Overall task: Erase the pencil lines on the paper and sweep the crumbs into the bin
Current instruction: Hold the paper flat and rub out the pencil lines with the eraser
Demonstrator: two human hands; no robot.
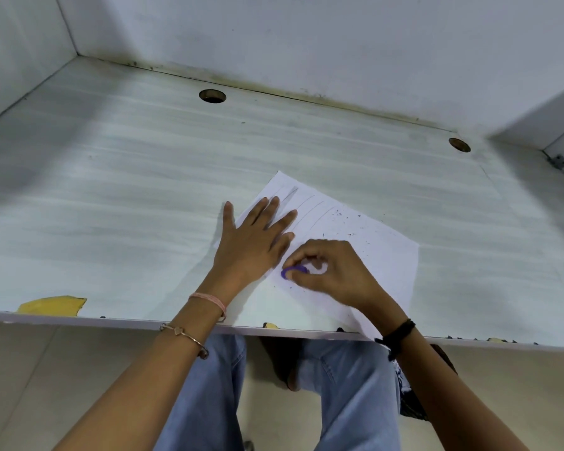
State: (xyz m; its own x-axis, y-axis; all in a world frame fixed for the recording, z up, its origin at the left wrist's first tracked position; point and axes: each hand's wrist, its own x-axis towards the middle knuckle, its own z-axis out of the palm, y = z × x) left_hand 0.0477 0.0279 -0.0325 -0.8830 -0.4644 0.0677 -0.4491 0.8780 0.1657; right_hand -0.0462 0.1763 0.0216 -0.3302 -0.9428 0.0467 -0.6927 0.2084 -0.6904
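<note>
A white sheet of paper (365, 242) lies askew on the desk, its near corner reaching the front edge. Faint pencil lines (306, 206) run across its far part. Dark eraser crumbs (345, 219) are scattered over its middle. My left hand (254, 242) lies flat with fingers spread on the paper's left side, pressing it down. My right hand (329, 271) pinches a small purple eraser (292, 272) against the paper just right of my left hand. No bin is in view.
The pale grey desk (111, 206) has two round cable holes (212, 96) (459, 145) near the back wall. Side panels close it in left and right. A yellow chipped patch (52, 305) marks the front edge. My knees in jeans are below the desk.
</note>
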